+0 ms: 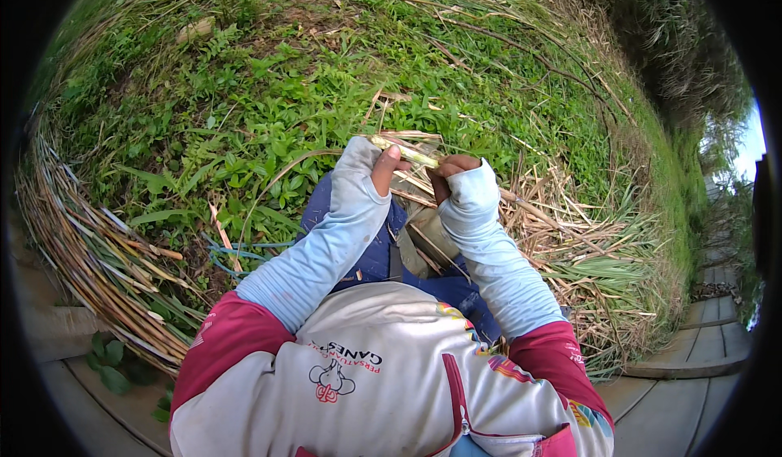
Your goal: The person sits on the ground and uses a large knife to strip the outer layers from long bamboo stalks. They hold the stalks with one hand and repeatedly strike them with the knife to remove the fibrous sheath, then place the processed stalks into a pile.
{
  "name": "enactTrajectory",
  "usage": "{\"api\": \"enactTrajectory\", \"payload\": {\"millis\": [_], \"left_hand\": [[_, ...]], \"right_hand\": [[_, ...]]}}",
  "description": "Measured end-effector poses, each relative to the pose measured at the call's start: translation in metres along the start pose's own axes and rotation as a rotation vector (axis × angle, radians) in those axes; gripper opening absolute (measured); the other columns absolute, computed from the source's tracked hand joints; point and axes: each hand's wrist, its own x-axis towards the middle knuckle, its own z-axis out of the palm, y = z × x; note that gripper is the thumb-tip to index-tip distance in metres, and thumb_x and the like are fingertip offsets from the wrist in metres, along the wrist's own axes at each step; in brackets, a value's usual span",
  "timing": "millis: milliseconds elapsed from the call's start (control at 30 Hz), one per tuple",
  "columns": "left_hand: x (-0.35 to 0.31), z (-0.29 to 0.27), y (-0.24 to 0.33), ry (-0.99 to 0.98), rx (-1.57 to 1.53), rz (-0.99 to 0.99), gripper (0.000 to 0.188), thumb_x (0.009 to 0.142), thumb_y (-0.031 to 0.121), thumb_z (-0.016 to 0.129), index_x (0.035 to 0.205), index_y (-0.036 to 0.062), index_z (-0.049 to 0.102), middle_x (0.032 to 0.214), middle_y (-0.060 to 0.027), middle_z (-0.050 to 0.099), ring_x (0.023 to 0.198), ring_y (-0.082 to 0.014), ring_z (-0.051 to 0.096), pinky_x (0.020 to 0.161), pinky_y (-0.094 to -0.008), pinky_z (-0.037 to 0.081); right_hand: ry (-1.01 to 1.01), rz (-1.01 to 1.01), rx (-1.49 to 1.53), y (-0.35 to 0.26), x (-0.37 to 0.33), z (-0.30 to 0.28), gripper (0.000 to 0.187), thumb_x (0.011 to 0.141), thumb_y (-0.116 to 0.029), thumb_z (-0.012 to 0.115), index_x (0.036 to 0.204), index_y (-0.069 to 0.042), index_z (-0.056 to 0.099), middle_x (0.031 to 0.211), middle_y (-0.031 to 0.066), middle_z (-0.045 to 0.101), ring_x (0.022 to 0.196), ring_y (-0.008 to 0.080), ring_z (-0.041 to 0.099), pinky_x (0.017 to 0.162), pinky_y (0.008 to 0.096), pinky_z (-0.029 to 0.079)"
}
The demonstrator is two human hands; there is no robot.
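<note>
Shirt [383, 367] filling the foreground, I'm watching a stalk [417, 155] ahead of the trousers [375, 249].
Left hand [371, 165] and right hand [463, 179] are pinching it, fingers closed, its length running crosswise between them.

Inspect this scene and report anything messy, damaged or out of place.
Dry scraps lie strewn at mixed angles to the right of the right hand, messy compared with the roughly aligned long stalks at far left. The light-blue left sleeve looks smudged grey over the hand.
</note>
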Motion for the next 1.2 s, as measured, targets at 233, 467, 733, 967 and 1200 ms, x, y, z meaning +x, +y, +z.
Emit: {"api": "enactTrajectory", "payload": {"millis": [233,467,733,967,1200], "left_hand": [[-0.004,0.001,0.004,0.025,0.038,-0.040,0.024,0.101,0.019,0.073,0.109,-0.0015,0.063,0.097,-0.0111,0.073,0.083,-0.0187,0.072,0.081,-0.0320,0.056],[-0.001,-0.004,0.003,-0.037,0.023,-0.036,0.026,0.102,0.018,0.072,0.113,-0.0028,0.063,0.100,-0.0119,0.074,0.089,-0.0197,0.073,0.086,-0.0336,0.058],[-0.016,-0.010,0.018,-0.150,0.004,-0.037,0.036,0.100,0.017,0.075,0.128,-0.0023,0.063,0.113,-0.0126,0.076,0.103,-0.0178,0.071,0.097,-0.0314,0.054],[-0.044,-0.024,0.009,-0.130,0.296,-0.015,0.031,0.100,0.012,0.074,0.125,-0.0012,0.064,0.117,-0.0081,0.070,0.106,-0.0144,0.065,0.097,-0.0293,0.050],[-0.065,-0.041,0.001,-0.151,0.338,-0.017,0.033,0.101,0.007,0.069,0.131,-0.0012,0.060,0.112,-0.0058,0.066,0.104,-0.0127,0.062,0.095,-0.0281,0.049]], "right_hand": [[-0.086,-0.065,0.024,0.006,0.003,-0.005,0.026,0.071,0.008,0.082,0.087,-0.008,0.068,0.090,0.0099,0.068,0.079,0.0320,0.067,0.066,0.0402,0.054],[-0.379,-0.108,0.029,0.019,0.005,-0.018,0.022,0.072,0.005,0.080,0.087,-0.007,0.069,0.094,0.0124,0.067,0.082,0.0334,0.066,0.071,0.0430,0.054],[-0.392,0.691,0.551,-0.005,0.026,-0.027,0.023,0.092,-0.017,0.082,0.103,-0.001,0.070,0.090,0.0089,0.071,0.080,0.0177,0.064,0.075,0.0317,0.052],[-0.962,0.454,0.564,0.010,0.059,-0.016,0.026,0.094,-0.023,0.081,0.086,-0.003,0.068,0.076,0.0010,0.063,0.070,0.0125,0.054,0.065,0.0310,0.045],[-1.150,0.371,0.619,0.009,0.054,0.014,0.029,0.092,-0.025,0.084,0.084,-0.004,0.066,0.073,-0.0004,0.061,0.068,0.0117,0.052,0.063,0.0305,0.044]]}}
